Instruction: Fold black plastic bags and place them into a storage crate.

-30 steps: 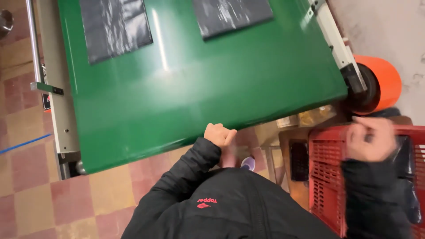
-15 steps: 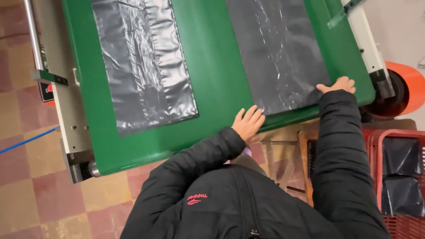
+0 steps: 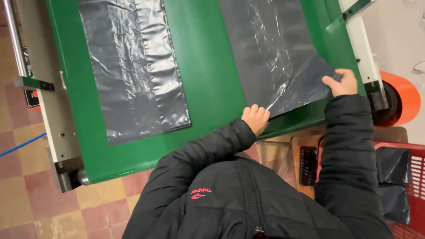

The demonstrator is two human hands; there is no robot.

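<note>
Two dark grey plastic bags lie flat on a green conveyor belt. My left hand pinches the near left corner of the right bag. The same bag's near right corner is gripped by my right hand, close to the belt's right edge. That near edge looks slightly lifted and creased. The left bag lies untouched, well to the left of both hands. Black jacket sleeves cover both my arms.
A red plastic crate holding folded dark bags stands at the lower right. An orange roll sits on the machine's right end. The grey metal frame runs along the left, over a checkered tile floor.
The bags have travelled toward me on the belt. My right hand left the red crate and reached up to the right bag; both hands went from resting flat to gripping its near corners.
</note>
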